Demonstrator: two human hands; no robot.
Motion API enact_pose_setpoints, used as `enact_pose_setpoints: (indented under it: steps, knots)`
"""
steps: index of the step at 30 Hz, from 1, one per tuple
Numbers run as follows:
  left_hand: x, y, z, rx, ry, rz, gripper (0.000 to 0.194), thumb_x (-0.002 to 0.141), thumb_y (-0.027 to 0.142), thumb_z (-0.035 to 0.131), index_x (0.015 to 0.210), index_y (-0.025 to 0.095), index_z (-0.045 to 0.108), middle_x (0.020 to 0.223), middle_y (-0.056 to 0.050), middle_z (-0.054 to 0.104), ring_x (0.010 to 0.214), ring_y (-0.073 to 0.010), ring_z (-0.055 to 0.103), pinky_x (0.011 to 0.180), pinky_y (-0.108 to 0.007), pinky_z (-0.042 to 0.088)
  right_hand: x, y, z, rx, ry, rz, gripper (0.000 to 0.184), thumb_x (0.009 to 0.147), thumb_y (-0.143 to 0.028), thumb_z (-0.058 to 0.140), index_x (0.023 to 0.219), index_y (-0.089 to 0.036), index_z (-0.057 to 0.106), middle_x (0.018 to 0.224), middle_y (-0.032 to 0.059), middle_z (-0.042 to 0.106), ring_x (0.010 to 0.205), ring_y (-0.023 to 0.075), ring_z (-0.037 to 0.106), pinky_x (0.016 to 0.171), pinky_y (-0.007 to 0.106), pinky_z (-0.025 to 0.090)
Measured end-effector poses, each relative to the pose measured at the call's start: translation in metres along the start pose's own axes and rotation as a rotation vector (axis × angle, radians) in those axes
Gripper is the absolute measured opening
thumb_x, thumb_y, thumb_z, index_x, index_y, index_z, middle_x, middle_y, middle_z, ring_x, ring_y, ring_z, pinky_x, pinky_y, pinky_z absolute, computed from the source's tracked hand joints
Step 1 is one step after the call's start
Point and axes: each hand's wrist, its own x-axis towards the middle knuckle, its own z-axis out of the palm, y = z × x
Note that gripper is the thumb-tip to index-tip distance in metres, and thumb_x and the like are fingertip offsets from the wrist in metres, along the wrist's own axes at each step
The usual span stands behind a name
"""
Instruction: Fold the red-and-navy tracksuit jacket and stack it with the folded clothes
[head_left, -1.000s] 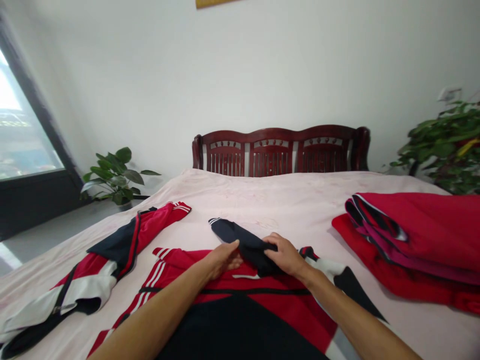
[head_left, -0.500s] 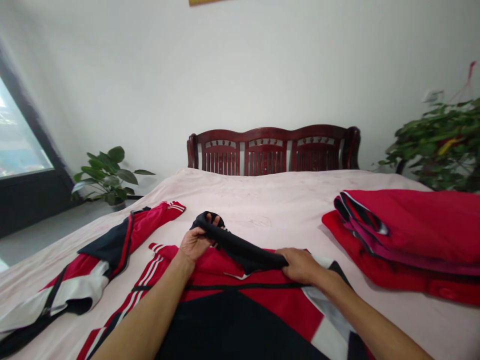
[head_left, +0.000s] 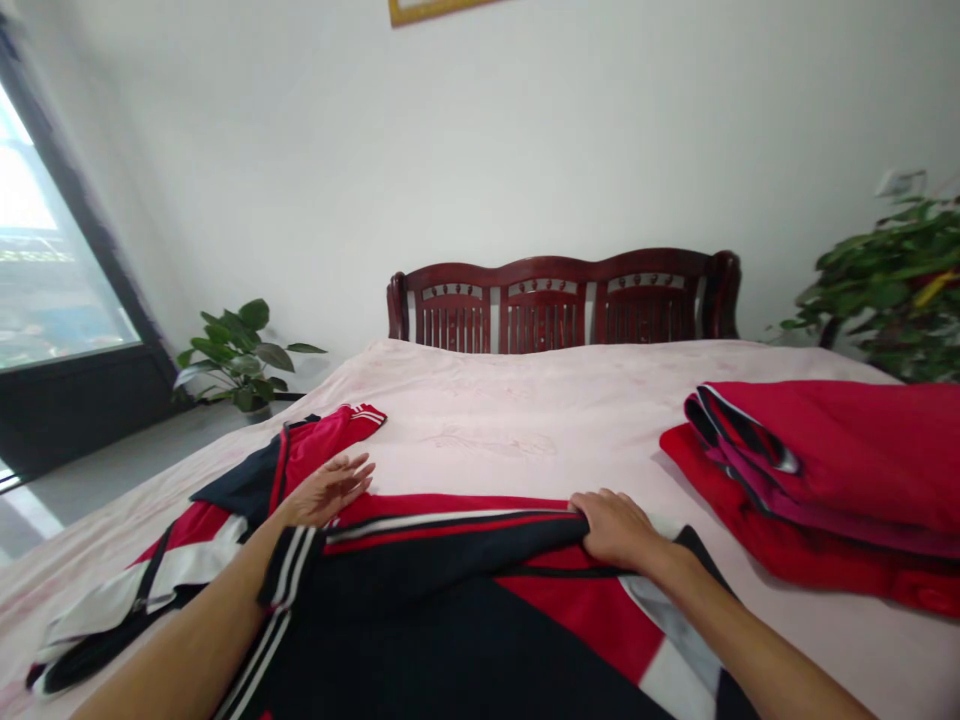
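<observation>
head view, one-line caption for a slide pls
Left hand flat and open beside a red-and-navy jacket spread on a pink bed, right hand pinching its folded sleeve; folded red clothes lie alongside.

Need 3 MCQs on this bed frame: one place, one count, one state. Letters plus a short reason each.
1. Where is the folded red stack?
A. on the bed's right side
B. on the floor by the window
C. against the headboard

2. How many potted plants show?
A. none
B. two
C. four

3. What is the left hand doing?
A. clenched on a sock
B. lifted off the bed
C. open and flat on the cloth

Key: 1 A, the stack lies on the pink sheet to the right. 2 B, one plant stands on the floor at left, another at the right edge. 3 C, its fingers are spread over the red and navy jacket, while the right hand grips a fold of it.
</observation>
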Motion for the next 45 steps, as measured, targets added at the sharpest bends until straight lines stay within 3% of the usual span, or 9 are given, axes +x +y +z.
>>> enact_pose_setpoints:
  steps: [4,7,14,18,26,33,36,40,45]
  knots:
    - [-0.010,-0.002,-0.017,0.129,0.068,-0.209,0.025,0.079,0.027,0.074,0.101,0.018,0.067,0.099,-0.010,0.073,0.094,-0.0236,0.073,0.078,-0.032,0.061,0.005,0.012,-0.019,0.215,-0.232,-0.057,0.026,0.068,-0.032,0.065,0.093,-0.024,0.070,0.091,0.0055,0.071,0.087,0.0244,0.061,0.071,0.030,0.040]
    - [-0.029,0.006,-0.034,0.384,-0.089,-0.272,0.035,0.076,0.040,0.075,0.103,0.019,0.071,0.102,-0.011,0.075,0.099,-0.0268,0.072,0.078,-0.034,0.060,0.009,0.023,-0.020,0.461,-0.311,-0.085,0.032,0.082,-0.048,0.051,0.083,-0.022,0.069,0.085,0.0044,0.070,0.077,0.0200,0.060,0.067,0.028,0.041]
    - [-0.073,0.027,-0.045,1.074,-0.454,-0.007,0.022,0.064,0.029,0.072,0.085,0.023,0.076,0.091,0.000,0.076,0.090,-0.0246,0.069,0.081,-0.031,0.054,0.010,0.029,0.009,0.512,0.006,-0.084,0.016,0.076,-0.036,0.054,0.072,-0.022,0.059,0.077,0.0022,0.064,0.077,0.0192,0.057,0.070,0.029,0.043]
    - [-0.054,0.031,-0.033,1.042,-0.301,0.193,0.024,0.068,0.035,0.071,0.086,0.021,0.074,0.083,0.000,0.072,0.083,-0.0204,0.066,0.076,-0.029,0.052,0.015,0.033,0.016,0.688,0.064,0.027,0.026,0.082,-0.046,0.044,0.073,-0.023,0.054,0.069,0.0005,0.060,0.070,0.0184,0.056,0.064,0.029,0.044]
    - [0.011,-0.003,-0.029,1.025,0.008,0.183,0.046,0.064,0.047,0.072,0.094,0.013,0.072,0.076,-0.005,0.071,0.071,-0.0213,0.067,0.062,-0.028,0.050,0.017,0.040,0.012,0.420,0.116,0.138,0.032,0.086,-0.050,0.046,0.073,-0.023,0.059,0.071,0.0008,0.065,0.071,0.0187,0.059,0.065,0.029,0.040]
    - [0.020,-0.012,-0.035,1.281,0.148,0.239,0.047,0.076,0.049,0.063,0.109,0.016,0.069,0.096,-0.010,0.074,0.094,-0.0271,0.069,0.078,-0.032,0.049,0.011,0.035,0.004,0.136,0.084,0.208,0.030,0.089,-0.048,0.049,0.077,-0.026,0.064,0.076,0.0015,0.069,0.077,0.0212,0.063,0.070,0.031,0.037]
    - [0.017,-0.014,-0.040,1.391,0.159,0.237,0.046,0.078,0.055,0.059,0.101,0.017,0.071,0.103,-0.014,0.073,0.102,-0.0312,0.067,0.083,-0.035,0.048,0.010,0.026,0.003,-0.011,0.187,0.213,0.023,0.090,-0.040,0.051,0.084,-0.024,0.067,0.089,0.0059,0.071,0.089,0.0255,0.062,0.076,0.034,0.037]
    - [0.012,-0.012,-0.043,1.487,0.164,0.231,0.050,0.076,0.063,0.058,0.093,0.017,0.070,0.102,-0.016,0.072,0.101,-0.0354,0.066,0.080,-0.037,0.045,0.000,-0.013,0.001,-0.019,0.316,-0.020,0.018,0.093,-0.031,0.050,0.087,-0.023,0.064,0.093,0.0062,0.068,0.092,0.0228,0.058,0.080,0.034,0.038]
    - [0.011,-0.008,-0.037,1.487,0.138,0.277,0.035,0.075,0.055,0.059,0.075,0.021,0.061,0.077,-0.004,0.067,0.077,-0.0223,0.063,0.063,-0.027,0.037,-0.010,-0.074,0.014,0.032,0.210,-0.303,0.014,0.087,-0.032,0.063,0.096,-0.021,0.063,0.101,0.0063,0.066,0.096,0.0233,0.058,0.082,0.034,0.040]
